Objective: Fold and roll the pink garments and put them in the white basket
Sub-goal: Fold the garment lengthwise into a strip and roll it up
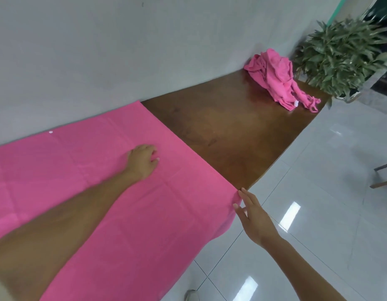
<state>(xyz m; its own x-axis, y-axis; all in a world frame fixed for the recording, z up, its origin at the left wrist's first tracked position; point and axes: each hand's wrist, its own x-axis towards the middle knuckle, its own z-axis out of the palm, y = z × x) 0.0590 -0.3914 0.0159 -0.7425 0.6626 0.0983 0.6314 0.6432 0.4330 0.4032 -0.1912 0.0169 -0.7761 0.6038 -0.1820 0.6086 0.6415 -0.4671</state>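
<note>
A large pink garment (97, 170) lies spread flat over the left part of a brown wooden table (231, 131); its near edge hangs over the table's front. My left hand (143, 162) rests on the cloth near its right side, fingers curled down against the fabric. My right hand (251, 213) is at the cloth's near right corner by the table edge, fingers straight and touching the fabric edge. A crumpled pile of pink garments (275, 77) sits at the table's far right end. No white basket is in view.
A grey wall (123, 51) runs along the table's far side. A potted green plant (344, 55) stands past the far end. Glossy white floor tiles (318, 192) lie to the right, with a chair leg (383, 174) at the right edge and a shoe (191, 295) below.
</note>
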